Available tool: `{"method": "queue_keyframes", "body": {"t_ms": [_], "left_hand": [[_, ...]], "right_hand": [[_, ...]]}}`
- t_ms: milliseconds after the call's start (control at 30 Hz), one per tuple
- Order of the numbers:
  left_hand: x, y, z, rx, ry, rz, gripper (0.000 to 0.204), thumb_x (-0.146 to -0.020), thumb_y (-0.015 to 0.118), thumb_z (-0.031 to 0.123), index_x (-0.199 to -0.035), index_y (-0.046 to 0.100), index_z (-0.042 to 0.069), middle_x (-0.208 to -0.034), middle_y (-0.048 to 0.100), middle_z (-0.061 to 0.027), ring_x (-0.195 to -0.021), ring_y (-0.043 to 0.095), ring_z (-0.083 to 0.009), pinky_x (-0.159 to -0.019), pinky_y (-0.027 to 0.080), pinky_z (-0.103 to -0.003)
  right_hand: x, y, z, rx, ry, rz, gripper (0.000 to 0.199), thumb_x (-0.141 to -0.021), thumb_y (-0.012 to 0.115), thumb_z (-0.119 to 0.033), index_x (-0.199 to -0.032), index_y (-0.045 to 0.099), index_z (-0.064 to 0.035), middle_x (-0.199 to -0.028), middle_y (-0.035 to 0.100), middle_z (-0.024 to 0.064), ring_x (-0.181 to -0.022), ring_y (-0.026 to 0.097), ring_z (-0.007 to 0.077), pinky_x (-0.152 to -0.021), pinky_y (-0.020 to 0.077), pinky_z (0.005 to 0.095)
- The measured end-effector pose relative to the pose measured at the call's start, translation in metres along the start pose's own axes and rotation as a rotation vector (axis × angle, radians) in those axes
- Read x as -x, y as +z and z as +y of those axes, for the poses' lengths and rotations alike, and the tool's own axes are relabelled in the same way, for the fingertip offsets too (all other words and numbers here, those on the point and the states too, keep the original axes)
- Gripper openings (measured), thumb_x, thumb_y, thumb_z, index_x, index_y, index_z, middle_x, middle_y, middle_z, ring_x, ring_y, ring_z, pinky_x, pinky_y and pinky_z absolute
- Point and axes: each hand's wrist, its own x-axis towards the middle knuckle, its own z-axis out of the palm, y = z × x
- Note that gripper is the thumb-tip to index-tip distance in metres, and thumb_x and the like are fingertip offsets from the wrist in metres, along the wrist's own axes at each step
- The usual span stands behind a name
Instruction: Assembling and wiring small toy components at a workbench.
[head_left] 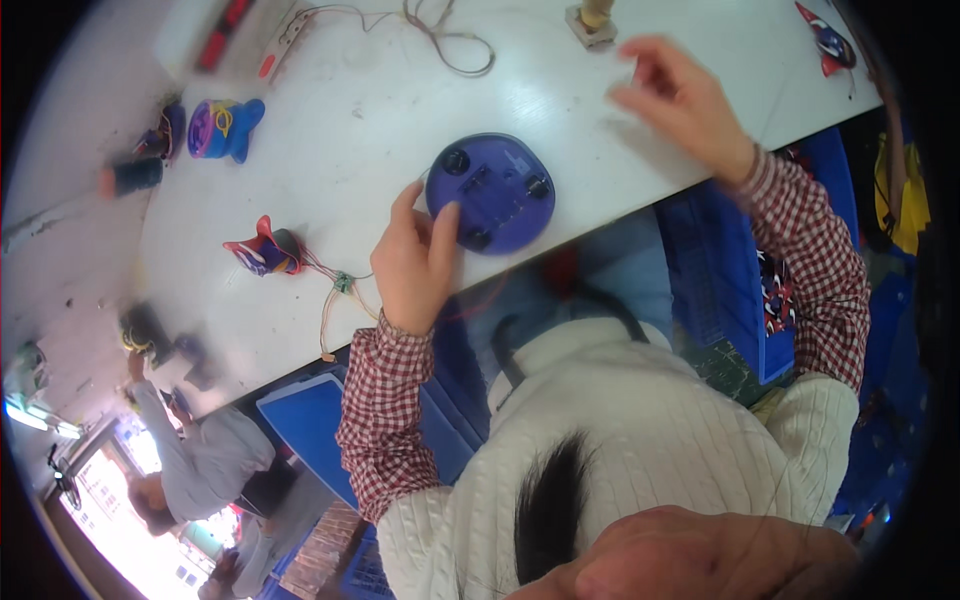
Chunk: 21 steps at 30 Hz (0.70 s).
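- left hand [412, 265]: closed on the left rim of a rounded purple plastic piece [510, 215], thumb over its face.
- the purple piece lies at the frame's centre, near the front edge of the white table [340, 170], black round parts showing on it.
- right hand [685, 105]: upper right of the frame, above the table, fingers curled and blurred; i cannot tell whether they pinch anything small.
- just beyond its fingers, at upper centre, a small stand [592, 28].
- left of centre, a red-and-blue part [265, 252], wired to a small green board [344, 283].
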Motion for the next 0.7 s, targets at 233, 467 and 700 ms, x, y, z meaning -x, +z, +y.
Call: {"method": "queue_keyframes", "body": {"t_ms": [233, 467, 700], "left_hand": [[-0.017, 0.008, 0.006, 0.096, 0.023, 0.070, 0.025, -0.086, 0.060, 0.010, -0.110, 0.061, 0.001, -0.079, 0.062, -0.0085, -0.065, 0.057, -0.0172, -0.061, 0.047, -0.025], [-0.033, 0.013, 0.002, 0.130, 0.195, 0.217, 0.020, -0.088, 0.056, 0.005, -0.106, 0.063, 0.001, -0.079, 0.062, -0.0084, -0.065, 0.057, -0.0170, -0.061, 0.048, -0.026], [-0.037, 0.019, 0.004, 0.118, 0.226, 0.223, 0.019, -0.088, 0.055, 0.002, -0.106, 0.064, 0.002, -0.079, 0.062, -0.0083, -0.064, 0.056, -0.0164, -0.061, 0.047, -0.025]], "right_hand": [[-0.063, 0.006, 0.041, -0.401, 0.167, 0.004, 0.024, -0.077, 0.071, -0.007, -0.095, 0.055, -0.0029, -0.069, 0.055, 0.0028, -0.053, 0.043, 0.0095, -0.053, 0.0399, 0.0179], [-0.083, -0.004, 0.023, -0.428, 0.274, -0.245, 0.027, -0.079, 0.071, -0.004, -0.101, 0.055, -0.0025, -0.074, 0.058, 0.0028, -0.056, 0.048, 0.0081, -0.055, 0.0413, 0.0173], [-0.064, 0.004, -0.004, -0.628, 0.413, -0.165, 0.018, -0.083, 0.066, 0.000, -0.098, 0.056, -0.0015, -0.077, 0.060, 0.0042, -0.059, 0.054, 0.0081, -0.054, 0.0435, 0.0166]]}}
